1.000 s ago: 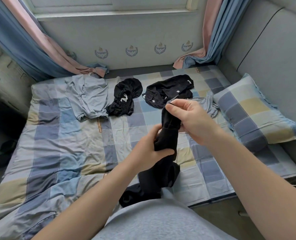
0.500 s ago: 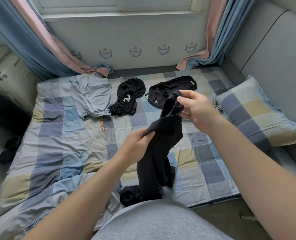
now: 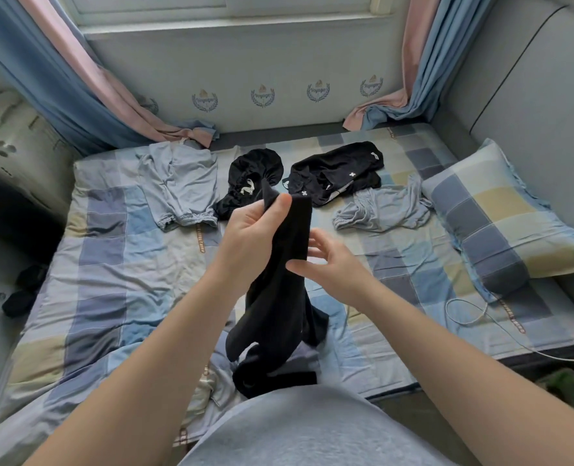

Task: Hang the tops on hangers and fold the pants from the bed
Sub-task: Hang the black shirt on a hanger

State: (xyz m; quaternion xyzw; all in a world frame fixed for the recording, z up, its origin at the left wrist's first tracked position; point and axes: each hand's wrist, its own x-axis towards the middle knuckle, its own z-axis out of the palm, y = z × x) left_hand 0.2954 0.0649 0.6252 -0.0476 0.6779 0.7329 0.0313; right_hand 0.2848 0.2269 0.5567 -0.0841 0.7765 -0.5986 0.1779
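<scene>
Garment (image 3: 278,307) in black hangs gripped by the left hand (image 3: 248,237), right hand (image 3: 332,274) spread-fingered just beside it.

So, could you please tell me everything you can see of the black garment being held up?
The black garment is plain, soft, matte fabric with no print visible. It hangs bunched in a long column. The left hand grips its top end, thumb over the cloth; the right hand, fingers spread, touches its side with the thumb. Its lower end lies crumpled on the checked bedsheet at the bed's near edge. I cannot tell top from pants.
</scene>
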